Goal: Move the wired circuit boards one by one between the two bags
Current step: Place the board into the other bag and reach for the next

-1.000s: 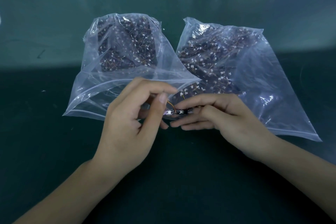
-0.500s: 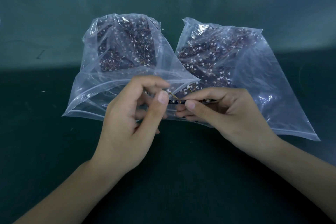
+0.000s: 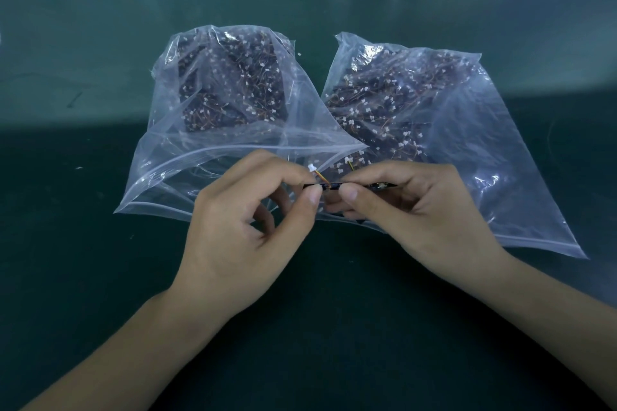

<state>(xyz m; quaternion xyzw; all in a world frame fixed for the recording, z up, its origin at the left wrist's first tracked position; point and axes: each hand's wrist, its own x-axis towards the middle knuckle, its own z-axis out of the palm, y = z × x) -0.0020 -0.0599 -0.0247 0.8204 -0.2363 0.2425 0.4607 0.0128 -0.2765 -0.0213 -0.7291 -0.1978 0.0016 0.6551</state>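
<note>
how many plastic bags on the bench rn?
2. The left bag lies ahead of the left hand; the right bag lies ahead of the right hand, its near edge partly hidden. Both hold wired boards.

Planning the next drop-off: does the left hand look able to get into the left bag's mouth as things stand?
Probably yes: the left hand hangs just before the left bag, nothing between, but it pinches the circuit board together with the right hand.
</note>
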